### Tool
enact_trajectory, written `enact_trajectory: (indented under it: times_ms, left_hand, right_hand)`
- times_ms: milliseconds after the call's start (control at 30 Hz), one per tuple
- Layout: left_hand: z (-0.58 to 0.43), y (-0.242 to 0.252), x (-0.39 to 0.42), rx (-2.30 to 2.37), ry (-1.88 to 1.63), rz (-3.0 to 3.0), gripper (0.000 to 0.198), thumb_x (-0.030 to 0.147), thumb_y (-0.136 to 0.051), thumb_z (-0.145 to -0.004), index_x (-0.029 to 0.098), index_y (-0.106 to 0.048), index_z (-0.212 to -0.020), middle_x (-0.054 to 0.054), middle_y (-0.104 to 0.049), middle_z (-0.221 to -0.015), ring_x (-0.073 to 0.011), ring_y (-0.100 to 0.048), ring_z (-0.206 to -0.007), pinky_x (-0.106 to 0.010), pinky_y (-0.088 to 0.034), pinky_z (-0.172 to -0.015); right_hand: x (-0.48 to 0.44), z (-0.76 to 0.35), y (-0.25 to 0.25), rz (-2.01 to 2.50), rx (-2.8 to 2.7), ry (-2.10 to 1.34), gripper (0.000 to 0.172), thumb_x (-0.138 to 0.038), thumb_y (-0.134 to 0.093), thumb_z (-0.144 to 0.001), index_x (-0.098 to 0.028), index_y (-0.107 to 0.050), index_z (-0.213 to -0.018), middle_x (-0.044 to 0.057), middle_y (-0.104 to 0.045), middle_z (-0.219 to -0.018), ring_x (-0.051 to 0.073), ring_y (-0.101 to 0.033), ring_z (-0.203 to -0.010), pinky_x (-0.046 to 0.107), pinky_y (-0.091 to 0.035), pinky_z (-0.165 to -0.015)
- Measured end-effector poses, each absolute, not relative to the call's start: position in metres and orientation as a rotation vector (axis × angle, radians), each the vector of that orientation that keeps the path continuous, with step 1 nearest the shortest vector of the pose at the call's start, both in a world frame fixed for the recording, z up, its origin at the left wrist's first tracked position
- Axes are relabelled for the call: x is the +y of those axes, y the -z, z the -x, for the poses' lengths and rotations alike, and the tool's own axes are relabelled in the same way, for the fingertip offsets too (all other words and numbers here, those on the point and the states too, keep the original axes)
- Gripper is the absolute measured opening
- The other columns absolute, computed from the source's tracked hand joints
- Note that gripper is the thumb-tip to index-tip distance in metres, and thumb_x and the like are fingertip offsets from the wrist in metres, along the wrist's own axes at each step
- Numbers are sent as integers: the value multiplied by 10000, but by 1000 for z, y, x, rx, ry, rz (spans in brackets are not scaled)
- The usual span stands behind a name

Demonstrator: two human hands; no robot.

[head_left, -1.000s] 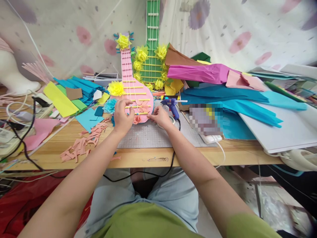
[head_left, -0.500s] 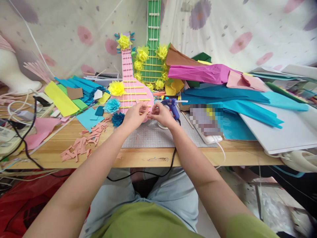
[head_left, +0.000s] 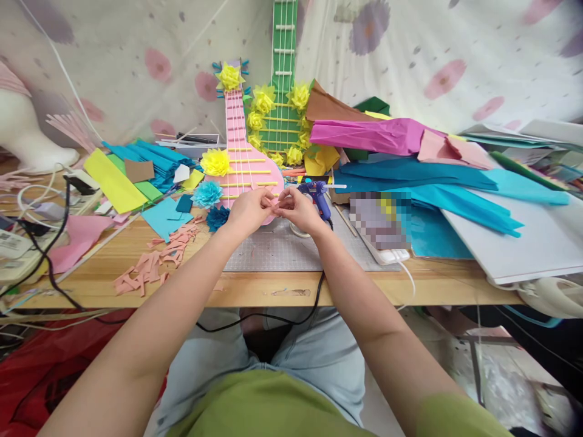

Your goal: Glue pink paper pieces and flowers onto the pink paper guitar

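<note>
Pink paper bit (head_left: 274, 205) sits between my two sets of fingertips, mid-desk, just above the near end of the pink guitar (head_left: 241, 164) and over the far edge of the grey cutting mat (head_left: 273, 252). Left hand (head_left: 248, 212) and right hand (head_left: 296, 211) meet tip to tip, thumbs & forefingers pressed together on the bit from both sides; other fingers curl in. Piece is too small to tell its shape, prob. a petal or a fold. Glue gun (head_left: 316, 194) lies just right of my right hand, nozzle pointing right, cord running off the desk's front edge (head_left: 364, 291). Teal flower (head_left: 207, 194) and dark blue flower (head_left: 217, 217) sit just left of my left hand, beside the guitar body; yellow flower (head_left: 215, 162) is further back on it. Pink scraps (head_left: 150, 267) are scattered toward the front-left of the desk. As I judge it, doing this well means a light pinch w/ fingertips only, so the thin paper doesn't crush or tear; small even turns, both hands working against each other; wrists lifted clear of the guitar strings so nothing gets bent; elbow away from the gun, since the tip may be hot.
</note>
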State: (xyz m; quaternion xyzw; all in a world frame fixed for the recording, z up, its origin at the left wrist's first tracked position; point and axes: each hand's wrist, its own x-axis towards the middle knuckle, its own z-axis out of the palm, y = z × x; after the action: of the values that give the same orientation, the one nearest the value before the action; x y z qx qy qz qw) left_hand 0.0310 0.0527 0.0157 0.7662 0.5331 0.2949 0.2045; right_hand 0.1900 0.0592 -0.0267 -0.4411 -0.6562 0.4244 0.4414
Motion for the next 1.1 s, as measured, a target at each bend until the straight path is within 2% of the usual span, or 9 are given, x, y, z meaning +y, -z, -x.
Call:
enact_trajectory:
  times_ms: [233, 367, 500, 667, 800, 967, 1100]
  left_hand:
    - [-28, -18, 70, 1729, -909, -2067, 149, 209, -661, -693, 217, -632, -839, -24, -728, -782, -214, -672, -765, -332, -489, -647]
    - [-27, -11, 89, 1700, -972, -2169, 169, 167, -649, -674, 227, -650, -832, -31, -720, -762, -222, -650, -756, -343, -482, -652]
    - [-26, -6, 97, 1739, -984, -2271, 176, 116, -636, -656, 226, -672, -789, -49, -712, -756, -262, -626, -854, -379, -486, -695]
    - [-27, -10, 90, 1813, -799, -2319, 201, 130, -602, -724, 206, -681, -891, -69, -725, -870, -292, -597, -970, -413, -480, -771]
    - [-28, -14, 85, 1780, -814, -2328, 285, 137, -590, -742, 211, -653, -1010, -67, -717, -946, -284, -576, -1024, -409, -471, -831]
    - [-30, -16, 73, 1708, -1214, -2290, 371, 75, -600, -696, 198, -596, -1046, -100, -634, -1140, -265, -547, -1079, -425, -428, -954]
    - [-35, -12, 53, 1553, -1548, -2167, 397, 34, -548, -697, 211, -542, -1052, -82, -587, -1137, -209, -555, -1034, -374, -468, -906]
  right_hand:
    - [63, -194, 27, 1134, -1534, -998, 331, -260, -707, -629, -226, -429, -804, -41, -601, -700, 134, -625, -688, 308, -513, -709]
    - [62, -198, 22, 1178, -1504, -969, 339, -284, -718, -619, -231, -430, -790, -51, -595, -677, 125, -601, -647, 299, -502, -680]
    - [62, -205, 16, 1190, -1451, -882, 325, -305, -721, -625, -223, -439, -765, -56, -556, -658, 106, -550, -613, 271, -467, -643]
    - [66, -211, 17, 1131, -1349, -832, 330, -343, -708, -643, -226, -427, -770, -59, -533, -659, 93, -508, -584, 255, -438, -606]
    - [64, -203, 25, 1152, -1467, -850, 368, -410, -733, -625, -231, -439, -756, -45, -556, -654, 112, -525, -588, 275, -442, -605]
    - [57, -196, 25, 1167, -1593, -846, 373, -461, -721, -646, -232, -446, -755, -25, -599, -689, 135, -574, -625, 294, -457, -621]
    - [53, -197, 21, 1189, -1629, -723, 349, -453, -709, -674, -225, -461, -768, -31, -597, -689, 111, -534, -587, 277, -426, -596]
